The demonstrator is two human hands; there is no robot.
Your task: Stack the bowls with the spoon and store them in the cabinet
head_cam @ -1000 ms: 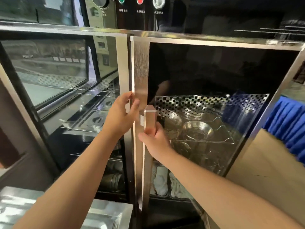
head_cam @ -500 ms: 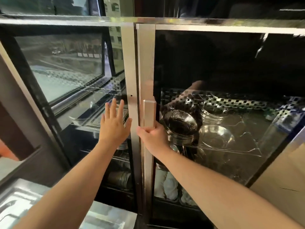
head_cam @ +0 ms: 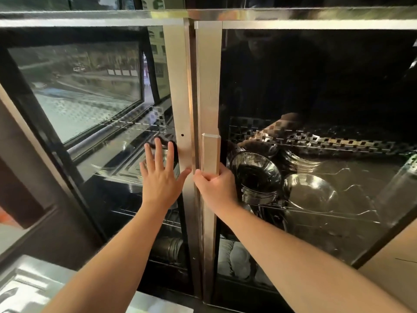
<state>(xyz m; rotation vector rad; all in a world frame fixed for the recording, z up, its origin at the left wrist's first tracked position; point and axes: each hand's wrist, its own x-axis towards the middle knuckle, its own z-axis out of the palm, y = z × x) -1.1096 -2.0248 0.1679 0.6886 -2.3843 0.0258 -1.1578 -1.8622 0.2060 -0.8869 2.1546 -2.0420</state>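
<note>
A steel cabinet with two glass doors fills the view. My right hand grips the vertical metal handle of the right door, which sits flush with the frame. My left hand lies flat and spread on the glass of the left door, beside its steel edge strip. Behind the right glass, a stack of steel bowls and a single steel bowl rest on a wire shelf. No spoon is visible to me.
Metal trays lie behind the left glass, with steel pots lower down. White items sit on the lower right shelf. A steel tray surface is at bottom left, and a beige wall at right.
The right door has swung to the frame with my right hand still on its handle. My left hand has let go of the door edge and now rests flat on the left glass.
</note>
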